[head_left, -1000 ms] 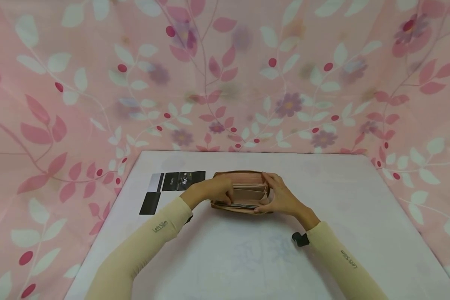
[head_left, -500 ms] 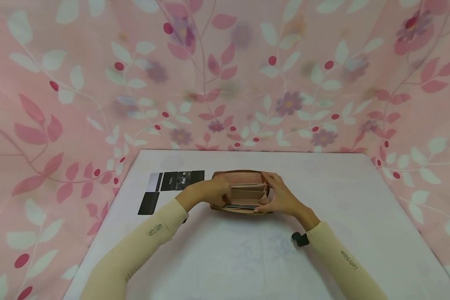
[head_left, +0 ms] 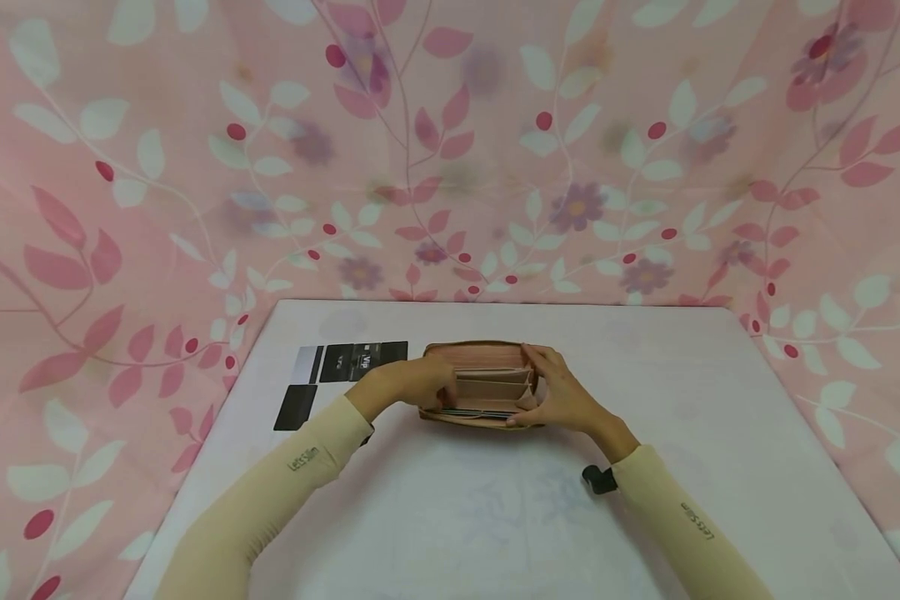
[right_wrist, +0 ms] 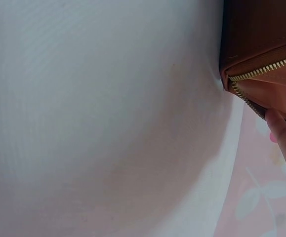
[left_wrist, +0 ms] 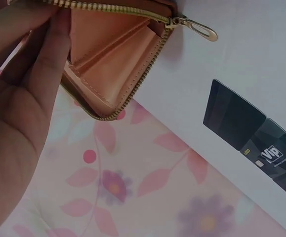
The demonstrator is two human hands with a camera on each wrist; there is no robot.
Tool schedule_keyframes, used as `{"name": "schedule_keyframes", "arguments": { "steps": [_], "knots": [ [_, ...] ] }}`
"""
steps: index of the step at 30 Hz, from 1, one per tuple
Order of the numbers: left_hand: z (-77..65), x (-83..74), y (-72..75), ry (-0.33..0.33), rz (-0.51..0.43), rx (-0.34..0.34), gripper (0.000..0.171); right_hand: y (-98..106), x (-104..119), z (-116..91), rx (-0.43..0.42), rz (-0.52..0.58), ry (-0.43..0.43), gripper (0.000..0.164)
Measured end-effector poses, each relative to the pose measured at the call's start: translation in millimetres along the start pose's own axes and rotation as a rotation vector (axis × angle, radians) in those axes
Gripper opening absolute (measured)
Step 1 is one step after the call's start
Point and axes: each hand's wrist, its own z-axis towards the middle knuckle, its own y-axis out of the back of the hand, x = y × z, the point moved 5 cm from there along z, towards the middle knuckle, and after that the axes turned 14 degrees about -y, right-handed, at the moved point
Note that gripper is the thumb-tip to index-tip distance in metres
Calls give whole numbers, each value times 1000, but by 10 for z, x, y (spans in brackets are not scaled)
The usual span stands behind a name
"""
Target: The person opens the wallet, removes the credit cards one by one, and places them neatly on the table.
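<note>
Wallet [head_left: 495, 390] — brown shell [right_wrist: 261, 32], peach lining [left_wrist: 118, 69], gold zipper [left_wrist: 108, 8], unzipped

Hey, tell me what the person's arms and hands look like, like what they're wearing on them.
The left arm wears a pale cream-yellow sleeve, the right arm a matching sleeve. Both are close-fitting and bear dark "Let's Slim" lettering. The left hand and right hand are gloveless. A small black device shows at the right cuff.
</note>
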Motion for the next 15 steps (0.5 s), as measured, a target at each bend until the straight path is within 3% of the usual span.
{"name": "schedule_keyframes", "arguments": {
  "steps": [4,7,11,15],
  "knots": [
    [7,-5,-5,-5,27,-1,31,-14,0,8,-7,-2,0,117],
    [10,14,-22,39,18,13,34,-24,2,13,-5,-3,-2,117],
    [33,23,-37,72,73,10,23,-17,8,15,4,6,1,117],
    [87,-14,-31,30,190,-53,7,2,5,25,4,23,-5,116]
  ]
}}
